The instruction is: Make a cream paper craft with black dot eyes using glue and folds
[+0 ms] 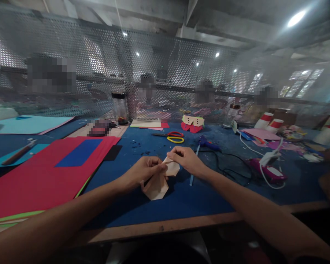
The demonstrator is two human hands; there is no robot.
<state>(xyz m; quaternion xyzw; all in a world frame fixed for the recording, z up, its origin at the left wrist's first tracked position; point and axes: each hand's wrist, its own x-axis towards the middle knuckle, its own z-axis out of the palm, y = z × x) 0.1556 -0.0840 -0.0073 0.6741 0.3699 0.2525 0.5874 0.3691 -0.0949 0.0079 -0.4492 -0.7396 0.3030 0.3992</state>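
Observation:
A folded piece of beige paper [159, 181] is held just above the blue table [181, 200], near its front edge. My left hand [143, 171] is closed on the paper's left side, fingers pinched over a fold. My right hand [187, 160] pinches the paper's upper right flap between thumb and fingertips. Both hands meet at the top of the paper.
A stack of red, blue and green card sheets [52, 172] lies at the left. Scissors with red and yellow handles [172, 136], a blue glue gun [208, 143], a pink glue gun [266, 171] with cables, a finished red-and-beige paper piece [192, 124], jars and paper cups [266, 120] lie beyond. A perforated metal screen [99, 73] backs the table.

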